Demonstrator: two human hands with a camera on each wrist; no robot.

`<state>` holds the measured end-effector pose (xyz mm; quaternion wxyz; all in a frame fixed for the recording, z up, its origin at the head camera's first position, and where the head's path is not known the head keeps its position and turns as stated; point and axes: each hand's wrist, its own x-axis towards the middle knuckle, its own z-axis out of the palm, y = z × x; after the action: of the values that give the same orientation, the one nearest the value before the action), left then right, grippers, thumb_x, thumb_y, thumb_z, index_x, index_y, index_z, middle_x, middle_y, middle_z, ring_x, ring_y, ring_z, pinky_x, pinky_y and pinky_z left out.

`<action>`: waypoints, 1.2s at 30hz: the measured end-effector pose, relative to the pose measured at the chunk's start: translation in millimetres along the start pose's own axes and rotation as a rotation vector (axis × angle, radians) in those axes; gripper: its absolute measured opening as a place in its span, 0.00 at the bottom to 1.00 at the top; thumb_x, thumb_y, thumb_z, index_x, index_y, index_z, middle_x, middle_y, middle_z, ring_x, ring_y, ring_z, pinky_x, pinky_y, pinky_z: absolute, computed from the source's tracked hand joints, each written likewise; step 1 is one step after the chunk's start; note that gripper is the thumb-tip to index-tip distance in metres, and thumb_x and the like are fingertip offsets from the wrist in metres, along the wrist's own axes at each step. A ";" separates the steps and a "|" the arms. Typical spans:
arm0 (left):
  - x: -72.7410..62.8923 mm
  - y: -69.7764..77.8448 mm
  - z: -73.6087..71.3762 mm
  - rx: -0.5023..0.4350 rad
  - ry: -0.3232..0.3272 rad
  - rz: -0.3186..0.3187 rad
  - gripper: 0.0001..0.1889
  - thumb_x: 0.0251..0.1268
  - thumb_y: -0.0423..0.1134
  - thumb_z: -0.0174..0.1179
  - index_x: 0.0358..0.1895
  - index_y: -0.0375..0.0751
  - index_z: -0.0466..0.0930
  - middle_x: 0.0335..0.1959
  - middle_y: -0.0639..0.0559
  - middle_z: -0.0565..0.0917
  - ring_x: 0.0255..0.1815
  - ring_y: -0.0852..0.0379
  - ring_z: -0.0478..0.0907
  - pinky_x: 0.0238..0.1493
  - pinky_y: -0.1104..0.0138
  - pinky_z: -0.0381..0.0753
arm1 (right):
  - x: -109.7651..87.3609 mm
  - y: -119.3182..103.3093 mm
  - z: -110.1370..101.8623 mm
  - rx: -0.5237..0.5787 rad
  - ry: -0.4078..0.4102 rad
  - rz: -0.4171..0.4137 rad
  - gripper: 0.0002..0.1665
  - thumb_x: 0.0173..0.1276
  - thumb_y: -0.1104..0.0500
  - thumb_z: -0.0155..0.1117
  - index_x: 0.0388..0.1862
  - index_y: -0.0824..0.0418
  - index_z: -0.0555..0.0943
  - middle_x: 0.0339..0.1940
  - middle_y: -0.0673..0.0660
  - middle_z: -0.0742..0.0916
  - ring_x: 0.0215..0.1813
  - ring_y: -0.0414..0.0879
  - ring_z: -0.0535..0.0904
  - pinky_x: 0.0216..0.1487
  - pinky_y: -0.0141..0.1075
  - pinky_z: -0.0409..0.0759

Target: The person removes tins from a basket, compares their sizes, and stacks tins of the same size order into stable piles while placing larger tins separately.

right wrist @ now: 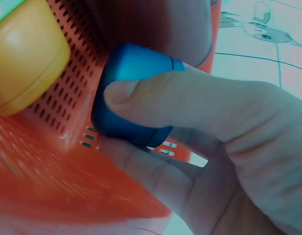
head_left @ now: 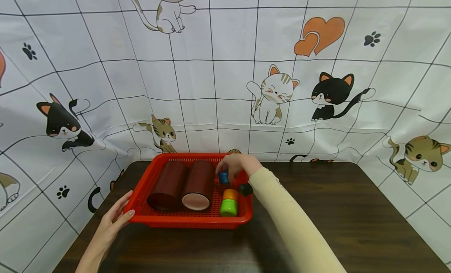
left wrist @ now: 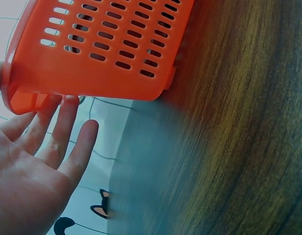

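Note:
A red plastic basket (head_left: 183,222) with slotted sides stands on the dark table. My left hand (head_left: 112,222) grips its left rim at the near corner, and in the left wrist view the fingers (left wrist: 67,117) reach under the rim. Inside the basket's back right part, my right hand (head_left: 234,165) pinches a small blue rounded container (right wrist: 136,73) between thumb and fingers. Two brown-red cylinders (head_left: 170,179) lie side by side in the basket, the right one showing a pale end. Nearer me are an orange piece (head_left: 230,194) and a bright green piece (head_left: 229,207), touching end to end.
The dark wooden table (head_left: 317,214) extends to the right of the basket and in front of it. Behind rises a white sheet (head_left: 229,89) with a grid and cat drawings. A dark band (head_left: 245,189) sits at my right wrist, over the basket's right rim.

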<state>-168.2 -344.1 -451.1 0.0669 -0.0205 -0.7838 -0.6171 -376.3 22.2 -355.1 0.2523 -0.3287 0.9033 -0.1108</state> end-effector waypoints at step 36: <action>-1.8 1.4 -0.5 -0.048 -0.034 0.019 0.33 0.76 0.34 0.51 0.79 0.39 0.48 0.56 0.79 0.74 0.51 0.79 0.78 0.46 0.80 0.80 | -90.2 31.4 -32.2 -0.040 0.310 -0.228 0.35 0.59 0.60 0.75 0.66 0.48 0.77 0.68 0.56 0.79 0.56 0.55 0.82 0.55 0.43 0.83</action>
<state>-166.2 -344.2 -449.9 0.0591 -0.0398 -0.7696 -0.6345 -351.0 105.8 -304.8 0.0893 -0.4130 0.8903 -0.1700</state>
